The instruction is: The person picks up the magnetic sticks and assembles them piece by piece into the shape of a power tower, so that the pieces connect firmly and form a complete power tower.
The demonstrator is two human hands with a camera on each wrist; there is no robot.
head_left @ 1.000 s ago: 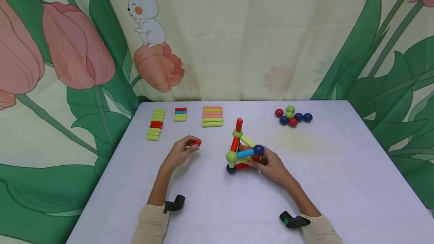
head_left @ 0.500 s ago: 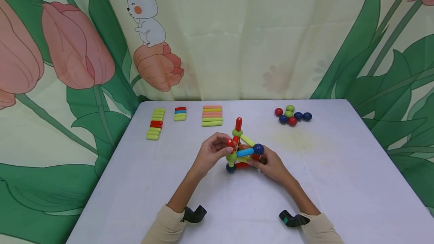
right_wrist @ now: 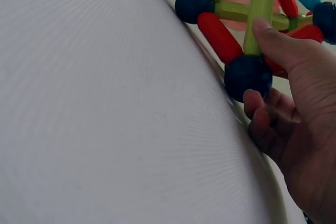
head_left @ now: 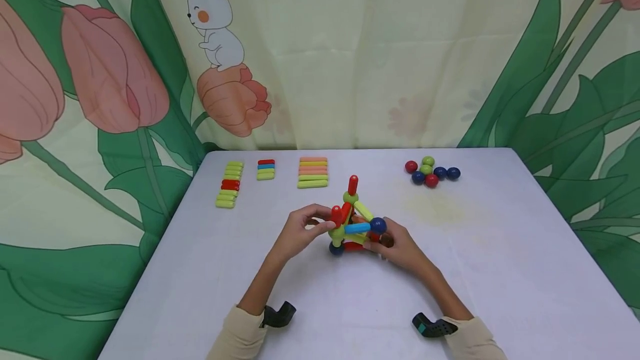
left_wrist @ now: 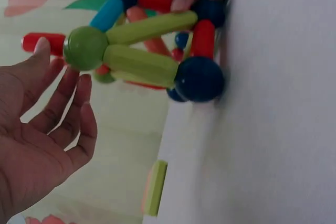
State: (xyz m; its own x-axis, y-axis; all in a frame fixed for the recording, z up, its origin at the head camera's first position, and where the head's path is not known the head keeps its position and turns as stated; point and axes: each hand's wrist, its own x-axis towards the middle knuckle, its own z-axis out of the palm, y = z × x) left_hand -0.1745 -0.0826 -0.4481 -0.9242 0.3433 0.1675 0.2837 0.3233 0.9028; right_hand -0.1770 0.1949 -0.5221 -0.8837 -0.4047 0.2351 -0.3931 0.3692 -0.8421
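Filling the background, a curtain (head_left: 320,54) printed with tulips and a rabbit is seen behind the white-covered table (head_left: 325,315); at the table's middle, a ball-and-rod structure (head_left: 357,228) is held; its right side is gripped by the right hand (head_left: 404,244), the thumb pressed to a green rod (right_wrist: 261,1), the fingers curled at a dark-blue ball (right_wrist: 248,76); at its left corner the left hand (head_left: 300,231) is placed, thumb and finger narrowed to a pinch; towards the far right edge, red, green and dark-blue balls (head_left: 426,170) are clustered; over at the far left, short green and red rods (head_left: 230,184) are lined up; longer orange, yellow and green rods (head_left: 313,177) are laid in a row; between those two sets, a smaller stack of short rods (head_left: 266,169) is seen; and now the short red rod (head_left: 336,214), pinched by the left hand, is held upright against a green ball (left_wrist: 86,48) of the structure.
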